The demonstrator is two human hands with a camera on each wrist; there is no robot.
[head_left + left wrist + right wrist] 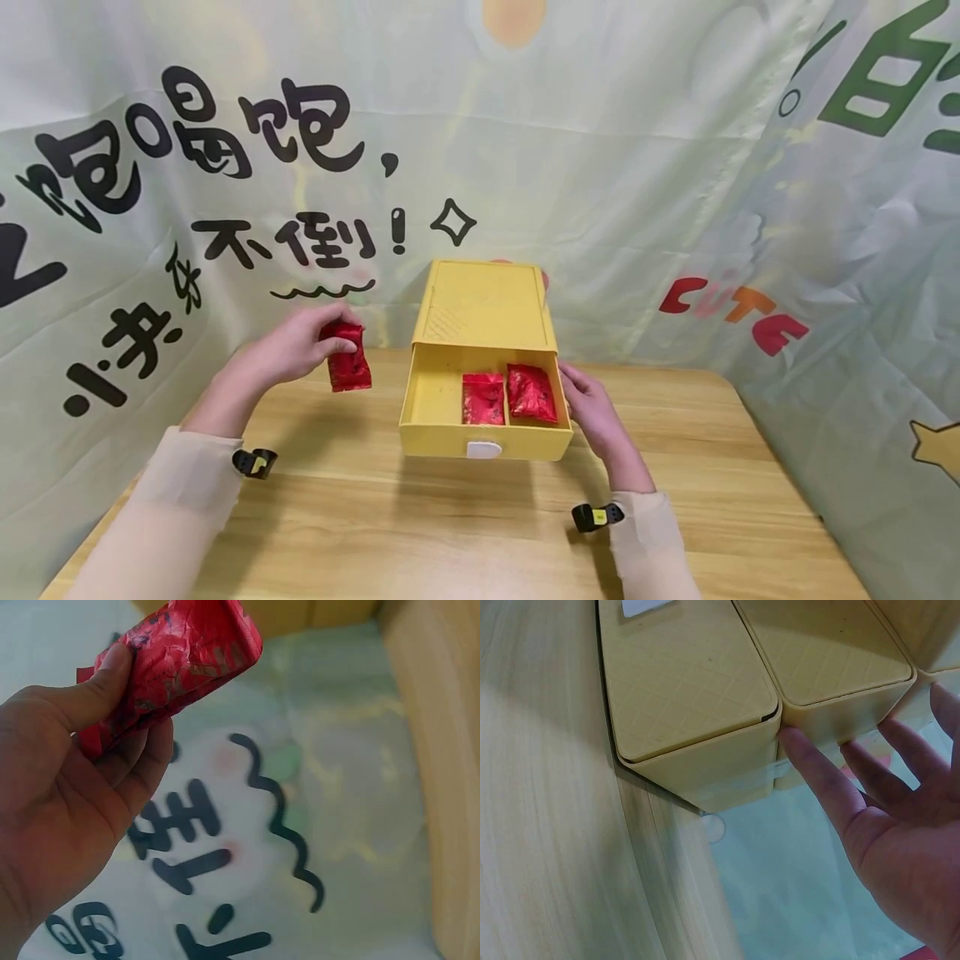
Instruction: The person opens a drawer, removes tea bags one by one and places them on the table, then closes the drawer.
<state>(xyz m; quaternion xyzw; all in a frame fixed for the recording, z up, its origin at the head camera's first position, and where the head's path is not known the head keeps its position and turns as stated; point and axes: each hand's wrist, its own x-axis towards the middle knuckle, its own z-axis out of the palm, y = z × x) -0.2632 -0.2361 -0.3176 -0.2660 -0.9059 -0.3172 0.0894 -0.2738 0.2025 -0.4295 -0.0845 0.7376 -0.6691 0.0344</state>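
Observation:
My left hand (300,343) pinches a red foil packet (349,367) between thumb and fingers, to the left of a yellow drawer box (483,302). Dark print marks the wrapper (187,656) in the left wrist view. One drawer (438,440) is pulled out toward me, with a white tab (483,450) on its front. Inside it lie two more red packets, one in the middle (483,402) and one at the right (532,393). My right hand (597,414) rests against the box's right side, its extended fingers (814,769) touching the edge in the right wrist view.
Under the box is a wooden table (330,517). Pale printed cloth (600,175) with lettering hangs behind and at both sides. The right wrist view shows further yellow drawer fronts (832,649) side by side. Each wrist wears a black band (597,517).

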